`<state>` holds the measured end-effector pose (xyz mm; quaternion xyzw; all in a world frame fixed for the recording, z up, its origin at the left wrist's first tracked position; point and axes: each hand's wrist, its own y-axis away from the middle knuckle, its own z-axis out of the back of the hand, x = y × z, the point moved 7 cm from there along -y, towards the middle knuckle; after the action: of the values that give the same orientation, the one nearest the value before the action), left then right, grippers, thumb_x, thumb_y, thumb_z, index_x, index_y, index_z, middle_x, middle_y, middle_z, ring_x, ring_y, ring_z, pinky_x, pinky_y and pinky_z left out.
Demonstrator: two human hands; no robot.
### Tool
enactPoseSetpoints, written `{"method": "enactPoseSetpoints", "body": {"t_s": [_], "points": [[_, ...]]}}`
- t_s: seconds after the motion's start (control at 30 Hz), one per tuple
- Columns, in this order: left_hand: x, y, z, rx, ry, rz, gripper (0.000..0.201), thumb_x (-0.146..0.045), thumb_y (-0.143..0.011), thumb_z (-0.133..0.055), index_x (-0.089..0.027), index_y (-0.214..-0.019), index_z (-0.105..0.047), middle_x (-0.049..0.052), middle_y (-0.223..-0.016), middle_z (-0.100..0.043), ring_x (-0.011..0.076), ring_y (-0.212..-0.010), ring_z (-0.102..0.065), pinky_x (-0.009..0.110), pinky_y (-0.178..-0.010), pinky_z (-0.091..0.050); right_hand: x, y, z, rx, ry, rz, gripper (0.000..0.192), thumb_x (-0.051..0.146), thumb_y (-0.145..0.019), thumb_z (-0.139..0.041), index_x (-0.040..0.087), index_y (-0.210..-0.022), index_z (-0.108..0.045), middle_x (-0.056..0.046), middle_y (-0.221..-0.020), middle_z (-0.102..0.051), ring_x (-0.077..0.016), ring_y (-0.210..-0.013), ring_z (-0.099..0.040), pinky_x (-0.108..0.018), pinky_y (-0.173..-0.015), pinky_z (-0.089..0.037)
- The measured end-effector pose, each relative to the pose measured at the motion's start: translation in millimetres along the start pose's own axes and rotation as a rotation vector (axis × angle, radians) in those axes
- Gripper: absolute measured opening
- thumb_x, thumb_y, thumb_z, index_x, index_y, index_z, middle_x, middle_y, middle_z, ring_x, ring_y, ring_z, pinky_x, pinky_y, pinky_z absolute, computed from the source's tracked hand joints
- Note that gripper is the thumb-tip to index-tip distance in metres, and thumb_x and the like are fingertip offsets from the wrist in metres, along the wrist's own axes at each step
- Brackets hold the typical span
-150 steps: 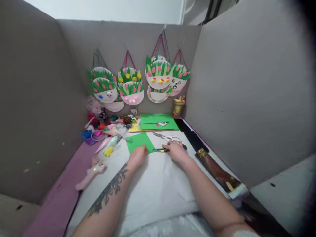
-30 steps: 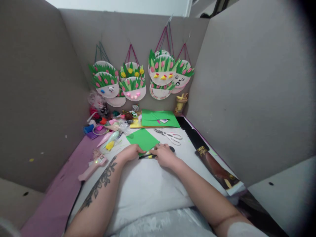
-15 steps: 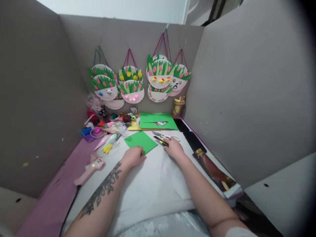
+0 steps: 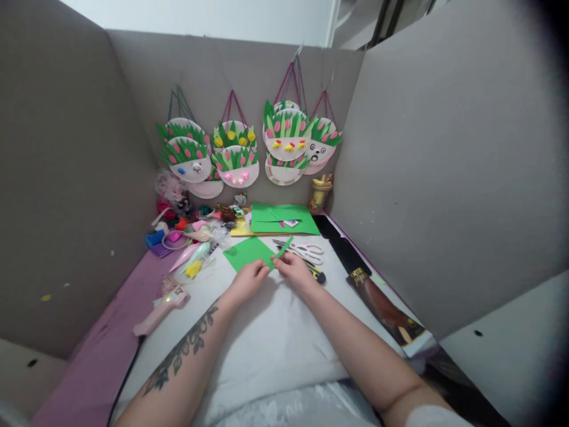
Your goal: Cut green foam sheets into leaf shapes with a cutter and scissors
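My left hand (image 4: 247, 279) presses on the near edge of a green foam sheet (image 4: 247, 251) lying flat on the white table cover. My right hand (image 4: 291, 270) pinches a narrow green strip (image 4: 284, 247) at the sheet's right side, with the strip tilted up and to the right. Just right of that hand lies a black and yellow cutter (image 4: 316, 273). White-handled scissors (image 4: 306, 251) rest behind it.
More green sheets (image 4: 283, 218) lie further back. A pile of craft bits (image 4: 191, 231) fills the left side, with a pink glue gun (image 4: 160, 308) nearer. Decorated paper plates (image 4: 240, 160) hang on the grey back panel. Grey panels wall both sides. A dark printed strip (image 4: 386, 308) lies at right.
My right hand set the black and yellow cutter down on the table and came back left. It now pinches a green strip at the sheet's edge. My left hand stayed on the sheet.
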<state>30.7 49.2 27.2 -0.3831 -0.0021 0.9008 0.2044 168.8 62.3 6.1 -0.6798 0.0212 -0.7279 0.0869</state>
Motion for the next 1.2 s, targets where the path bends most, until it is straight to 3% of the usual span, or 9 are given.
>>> {"method": "enactPoseSetpoints", "body": {"t_s": [0.1,0.33,0.5,0.6,0.77,0.83,0.93,1.07,1.2], "points": [[-4,2,-5.2,0.046,-0.035,-0.027,0.028,-0.037,-0.086,-0.039,-0.019,-0.071,-0.054,0.000,-0.068,-0.057,0.0155,-0.066,-0.050,0.026,-0.060,-0.032,-4,1,0,-0.071,-0.142,-0.063,0.040,0.050,-0.064,-0.070,0.018,-0.054,-0.049,0.006,-0.043,-0.041,-0.0074,-0.042,-0.033,-0.022,-0.043,-0.024],[4,4,10.0,0.085,-0.141,0.020,0.025,-0.035,-0.086,-0.041,-0.020,-0.071,-0.054,0.001,-0.072,-0.060,0.0156,-0.068,-0.052,0.025,-0.059,-0.030,-1,-5,47,-0.324,-0.391,-0.084,0.036,0.042,-0.053,-0.078,0.017,-0.057,-0.053,0.006,-0.045,-0.046,-0.0051,-0.040,-0.034,-0.019,-0.038,-0.020],[17,2,28.7,-0.075,-0.138,0.141,0.025,-0.034,-0.085,-0.043,-0.019,-0.069,-0.056,0.001,-0.065,-0.057,0.0149,-0.062,-0.048,0.025,-0.057,-0.029,-5,-5,66,-0.481,-0.549,-0.068,0.035,0.040,-0.053,-0.079,0.018,-0.067,-0.055,0.005,-0.052,-0.054,-0.0063,-0.044,-0.044,-0.017,-0.039,-0.031],[20,1,23.3,-0.147,0.104,0.188,0.023,-0.035,-0.079,-0.050,-0.017,-0.069,-0.060,0.001,-0.062,-0.058,0.0145,-0.060,-0.049,0.025,-0.056,-0.032,-6,-4,60,-0.482,-0.582,-0.070,0.037,0.039,-0.054,-0.079,0.019,-0.073,-0.054,0.002,-0.061,-0.061,-0.0086,-0.050,-0.053,-0.018,-0.044,-0.040],[12,0,2.6,-0.249,0.584,0.162,0.029,-0.041,-0.067,-0.066,-0.014,-0.078,-0.069,0.006,-0.074,-0.068,0.0174,-0.067,-0.057,0.025,-0.061,-0.041,1,3,7,-0.154,-0.421,-0.108,0.038,0.043,-0.057,-0.076,0.019,-0.077,-0.055,-0.002,-0.067,-0.067,-0.0132,-0.054,-0.059,-0.023,-0.048,-0.044],[13,1,-0.8,-0.292,0.618,0.202,0.030,-0.044,-0.065,-0.068,-0.014,-0.067,-0.067,0.005,-0.064,-0.066,0.0165,-0.062,-0.055,0.024,-0.056,-0.039,4,8,-10,-0.048,-0.337,-0.101,0.036,0.044,-0.059,-0.074,0.019,-0.076,-0.054,0.000,-0.063,-0.065,-0.0126,-0.051,-0.058,-0.023,-0.048,-0.043],[18,4,0.3,-0.355,0.603,0.274,0.034,-0.047,-0.064,-0.068,-0.015,-0.056,-0.061,0.000,-0.049,-0.055,0.0122,-0.052,-0.046,0.022,-0.047,-0.032,8,12,-21,0.022,-0.208,-0.066,0.031,0.044,-0.065,-0.069,0.019,-0.070,-0.052,0.003,-0.055,-0.059,-0.0099,-0.046,-0.050,-0.021,-0.046,-0.039],[23,6,5.8,-0.380,0.651,0.330,0.039,-0.052,-0.063,-0.069,-0.015,-0.057,-0.058,-0.006,-0.044,-0.042,0.0076,-0.044,-0.034,0.021,-0.043,-0.023,13,9,-7,0.024,-0.035,0.010,0.023,0.040,-0.071,-0.061,0.019,-0.067,-0.053,0.003,-0.055,-0.057,-0.0107,-0.048,-0.048,-0.023,-0.050,-0.039],[31,8,21.5,-0.503,0.750,0.358,0.043,-0.055,-0.060,-0.071,-0.015,-0.061,-0.055,-0.007,-0.046,-0.039,0.0058,-0.043,-0.031,0.021,-0.043,-0.021,18,-1,45,-0.240,0.409,0.108,0.018,0.033,-0.079,-0.052,0.018,-0.074,-0.061,-0.001,-0.065,-0.061,-0.0163,-0.063,-0.054,-0.027,-0.063,-0.042]]}}
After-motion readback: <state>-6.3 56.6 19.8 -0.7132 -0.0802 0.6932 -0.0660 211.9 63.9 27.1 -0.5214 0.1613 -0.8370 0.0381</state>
